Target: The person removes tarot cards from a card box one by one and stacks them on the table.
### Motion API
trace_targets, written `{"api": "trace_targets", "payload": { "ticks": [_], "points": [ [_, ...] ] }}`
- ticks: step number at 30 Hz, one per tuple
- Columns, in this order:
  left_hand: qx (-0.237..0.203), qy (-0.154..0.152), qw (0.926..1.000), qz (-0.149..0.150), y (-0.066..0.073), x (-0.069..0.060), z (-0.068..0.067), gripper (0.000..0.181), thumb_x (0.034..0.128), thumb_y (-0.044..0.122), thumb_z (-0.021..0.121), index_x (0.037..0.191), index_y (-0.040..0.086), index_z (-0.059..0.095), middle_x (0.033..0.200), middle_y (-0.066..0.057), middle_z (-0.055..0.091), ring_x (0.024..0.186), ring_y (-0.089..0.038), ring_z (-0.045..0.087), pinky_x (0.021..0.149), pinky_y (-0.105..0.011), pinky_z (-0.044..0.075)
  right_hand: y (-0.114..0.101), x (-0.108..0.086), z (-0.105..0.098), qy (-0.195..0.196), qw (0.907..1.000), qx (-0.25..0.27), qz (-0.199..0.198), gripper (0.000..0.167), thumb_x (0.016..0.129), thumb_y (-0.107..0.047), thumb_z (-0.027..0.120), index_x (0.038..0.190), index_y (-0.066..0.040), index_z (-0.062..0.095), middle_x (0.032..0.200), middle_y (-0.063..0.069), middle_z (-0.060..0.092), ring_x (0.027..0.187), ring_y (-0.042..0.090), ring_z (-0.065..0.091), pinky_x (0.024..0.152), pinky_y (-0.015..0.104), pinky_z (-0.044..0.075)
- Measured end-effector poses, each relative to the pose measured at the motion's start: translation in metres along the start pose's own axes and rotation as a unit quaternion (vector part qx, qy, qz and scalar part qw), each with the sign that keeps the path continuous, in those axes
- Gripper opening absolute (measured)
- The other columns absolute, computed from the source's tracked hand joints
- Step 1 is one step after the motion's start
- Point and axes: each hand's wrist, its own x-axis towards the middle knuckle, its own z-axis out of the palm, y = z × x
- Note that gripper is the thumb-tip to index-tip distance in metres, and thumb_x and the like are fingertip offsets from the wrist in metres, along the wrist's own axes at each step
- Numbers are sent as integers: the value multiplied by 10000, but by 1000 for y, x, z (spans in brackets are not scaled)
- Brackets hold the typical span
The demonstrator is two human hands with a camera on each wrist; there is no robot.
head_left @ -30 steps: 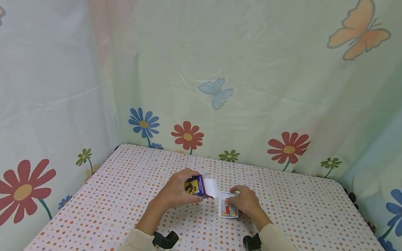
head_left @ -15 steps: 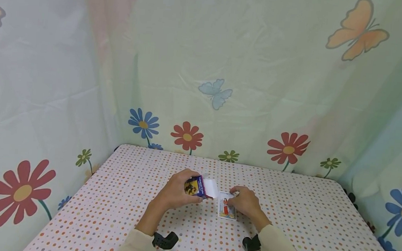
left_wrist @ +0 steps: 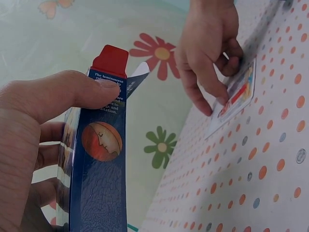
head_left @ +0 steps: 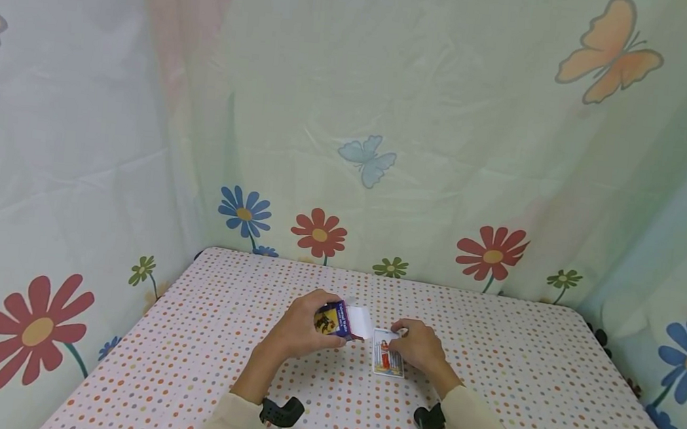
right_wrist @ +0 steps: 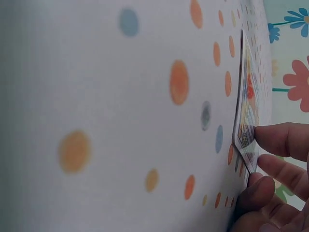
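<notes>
My left hand [head_left: 300,323] grips a small dark-blue and yellow tarot card box [head_left: 329,319] above the table. The box's white flap hangs open toward the right; the left wrist view shows its narrow side [left_wrist: 100,169] with a round face picture and my thumb across its upper part. My right hand [head_left: 420,346] pinches a tarot card [head_left: 384,361] near its right edge. That card lies face up on the cloth, just right of the box, showing a figure in red. Whether other cards lie beneath it, I cannot tell.
A table with a dotted cloth [head_left: 239,287] spreads under both hands. Fabric walls with flowers and butterflies [head_left: 368,161] close in its back and sides. Dark wrist devices [head_left: 282,411] sit on both forearms.
The card has come down slightly and now lies flat on the cloth, its right hand staying almost in place. My left hand and the box have hardly moved.
</notes>
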Motion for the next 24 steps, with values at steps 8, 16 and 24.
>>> {"api": "trace_targets", "payload": {
  "ticks": [8, 16, 24],
  "points": [
    [15, -14, 10000, -4, -1, -1, 1, 697, 765, 383, 878, 1369, 193, 588, 1280, 12, 628, 1143, -208, 575, 943, -427, 539, 2, 1, 2, 74, 10000, 4, -59, 323, 816, -164, 769, 1130, -107, 717, 901, 53, 668, 749, 220, 578, 622, 349, 425],
    [27, -16, 10000, 1, -1, -1, 1, 698, 765, 388, 875, 1370, 190, 589, 1275, 10, 627, 1129, -202, 576, 933, -418, 539, 2, 1, 4, 95, 9999, -2, -62, 310, 833, -159, 755, 1133, -97, 712, 885, 59, 655, 743, 222, 575, 628, 361, 436],
    [51, -14, 10000, 43, -3, 0, 1, 694, 764, 391, 878, 1363, 187, 594, 1266, 13, 629, 1126, -203, 578, 934, -418, 540, 1, 2, 5, 132, 9999, -14, 24, 310, 841, -160, 752, 1144, -103, 715, 873, 55, 652, 730, 216, 572, 619, 351, 431]
  ]
}}
